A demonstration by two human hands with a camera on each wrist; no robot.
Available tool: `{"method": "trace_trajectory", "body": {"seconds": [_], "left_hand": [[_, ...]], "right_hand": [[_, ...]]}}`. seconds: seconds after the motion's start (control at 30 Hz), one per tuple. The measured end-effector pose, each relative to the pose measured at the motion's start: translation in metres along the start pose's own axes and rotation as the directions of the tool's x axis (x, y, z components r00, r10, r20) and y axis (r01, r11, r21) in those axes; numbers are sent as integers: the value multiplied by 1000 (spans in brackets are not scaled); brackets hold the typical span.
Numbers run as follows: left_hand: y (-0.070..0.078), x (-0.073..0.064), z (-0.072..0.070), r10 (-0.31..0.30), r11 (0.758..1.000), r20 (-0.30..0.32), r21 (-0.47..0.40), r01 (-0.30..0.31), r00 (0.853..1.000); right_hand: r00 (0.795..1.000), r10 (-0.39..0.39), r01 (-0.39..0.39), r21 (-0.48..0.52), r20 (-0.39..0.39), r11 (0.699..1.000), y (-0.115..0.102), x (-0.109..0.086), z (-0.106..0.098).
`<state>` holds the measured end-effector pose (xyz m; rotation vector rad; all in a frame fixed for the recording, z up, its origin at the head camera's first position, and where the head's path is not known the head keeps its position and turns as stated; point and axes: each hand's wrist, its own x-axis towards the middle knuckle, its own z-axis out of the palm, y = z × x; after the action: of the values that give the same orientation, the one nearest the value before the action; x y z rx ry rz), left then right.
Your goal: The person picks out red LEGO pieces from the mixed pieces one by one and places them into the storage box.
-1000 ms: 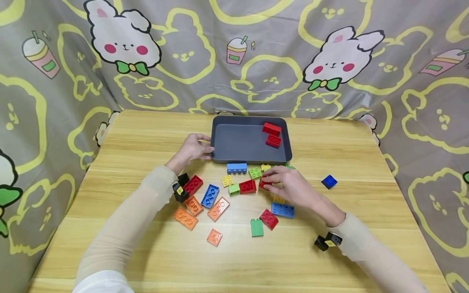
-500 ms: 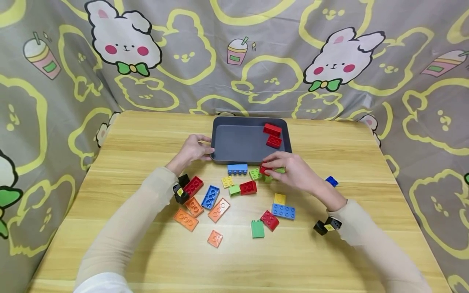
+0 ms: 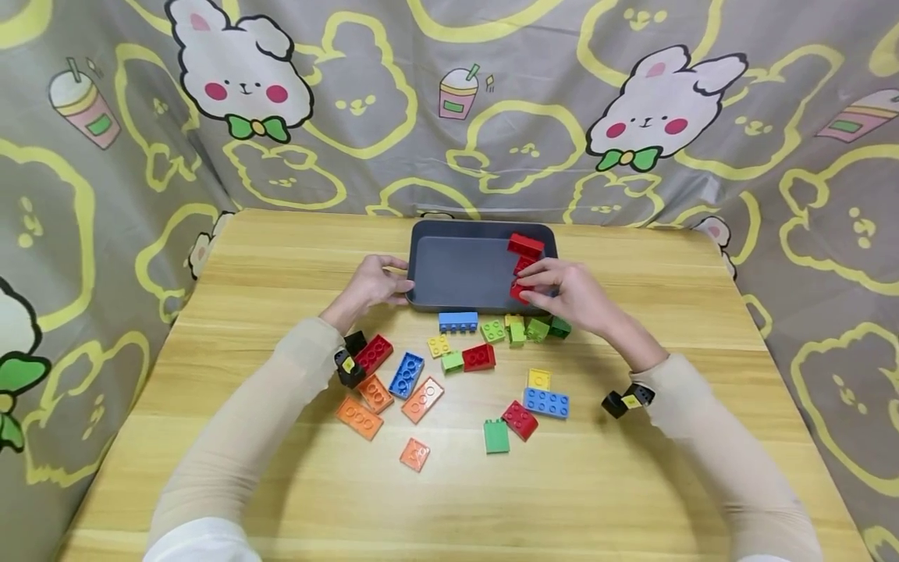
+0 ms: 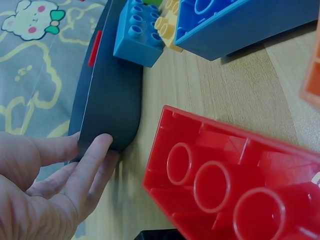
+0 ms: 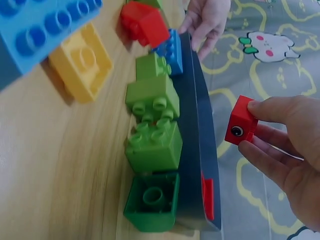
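My left hand [image 3: 374, 282] grips the left edge of a dark grey tray [image 3: 456, 304], with fingers on its outer wall in the left wrist view. Over the tray's right front corner, my right hand [image 3: 572, 293] pinches a small red brick [image 5: 240, 120] between thumb and fingers; a printed eye shows on its side in the right wrist view. One red brick [image 3: 527, 245] lies in the tray's right rear. Just in front of it is a second red brick [image 3: 523, 264], partly hidden by the right hand.
Before the tray lie a blue brick [image 3: 458, 322], light green bricks [image 3: 516, 334] and a dark green brick [image 5: 152, 200]. Nearer are red bricks [image 3: 479, 357], blue bricks [image 3: 546, 403], orange bricks [image 3: 424, 400], yellow pieces [image 3: 539, 379] and a green brick [image 3: 495, 435]. A patterned curtain [image 3: 393, 101] surrounds the table.
The right hand has lifted the small red brick from among the table bricks and moved it away from me, over the tray's right side. The left hand stays at the tray's edge.
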<state>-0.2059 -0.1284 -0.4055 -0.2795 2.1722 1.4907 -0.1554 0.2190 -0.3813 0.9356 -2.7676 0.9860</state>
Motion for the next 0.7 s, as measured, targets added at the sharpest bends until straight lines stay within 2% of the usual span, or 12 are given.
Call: {"method": "trace_trajectory", "body": {"seconds": [0.17,0.33,0.7], "left_hand": [[1,1,0,0,1000,7,-7,0,1000],[0,1,1,3,1000,2,-9,-3,1000],[-1,1,1,8,1000,7,-17,-8,1000]], "right_hand": [[1000,23,-23,-56,4,998,11,3,-1],[998,58,-57,-68,16,996,21,5,1],[987,111,-94,-140,118,986,40,8,4]]}}
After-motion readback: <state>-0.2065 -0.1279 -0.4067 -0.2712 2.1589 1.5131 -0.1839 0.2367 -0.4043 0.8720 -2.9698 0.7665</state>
